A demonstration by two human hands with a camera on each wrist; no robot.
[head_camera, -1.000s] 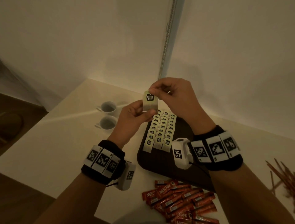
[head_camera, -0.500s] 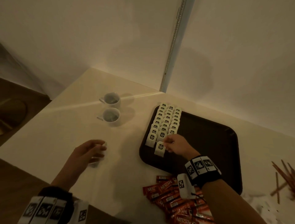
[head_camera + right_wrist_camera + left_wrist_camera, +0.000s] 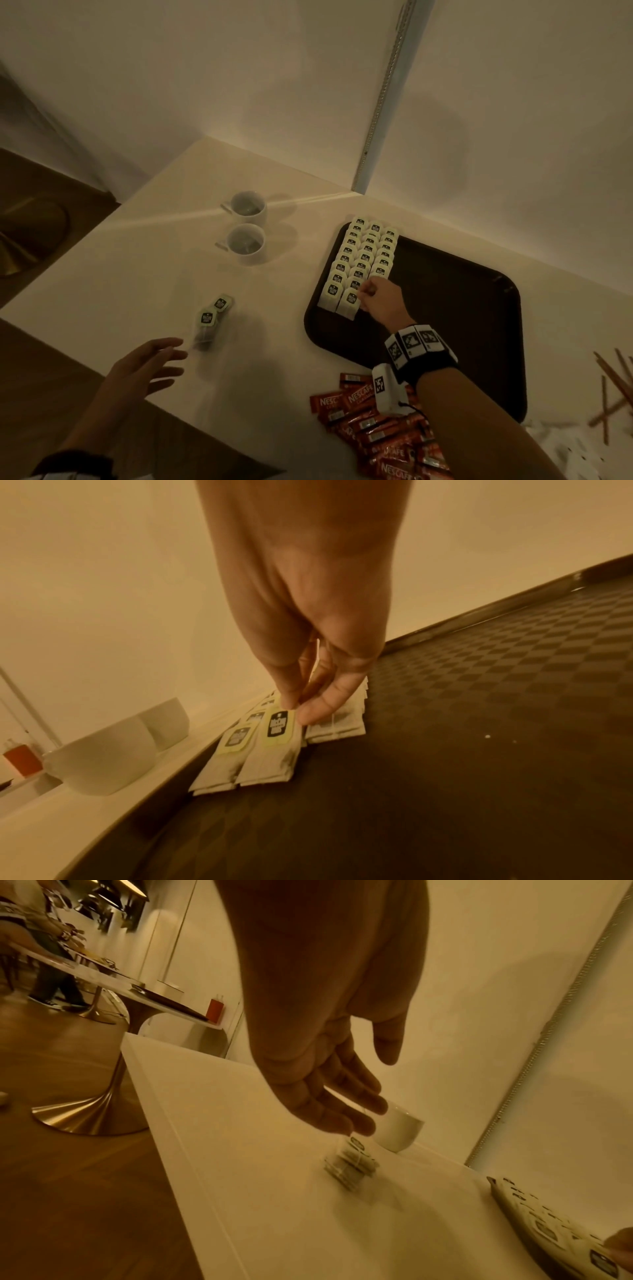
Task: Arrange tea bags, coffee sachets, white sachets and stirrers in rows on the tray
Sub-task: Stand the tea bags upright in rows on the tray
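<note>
Three rows of tea bags (image 3: 364,255) lie on the far left part of the dark tray (image 3: 455,308). My right hand (image 3: 363,295) pinches the top of the nearest tea bag (image 3: 349,301) in the middle row, thumb and forefinger at its label (image 3: 277,725); the bag lies flat on the tray (image 3: 479,723). My left hand (image 3: 171,359) hovers open over the table, just short of a small pile of loose tea bags (image 3: 209,320). In the left wrist view its straight fingers (image 3: 342,1112) hang above that pile (image 3: 349,1168).
Two white cups (image 3: 247,226) stand left of the tray. Red coffee sachets (image 3: 363,421) are heaped at the near edge, partly under my right forearm. Wooden stirrers (image 3: 613,387) and white sachets (image 3: 565,455) lie at the right. The table's left edge (image 3: 85,342) is close to my left hand.
Both hands held one tea bag above the tray. My right hand brought it down onto the front of the middle row; my left hand swung left, and a small pile of tea bags now lies beyond it.
</note>
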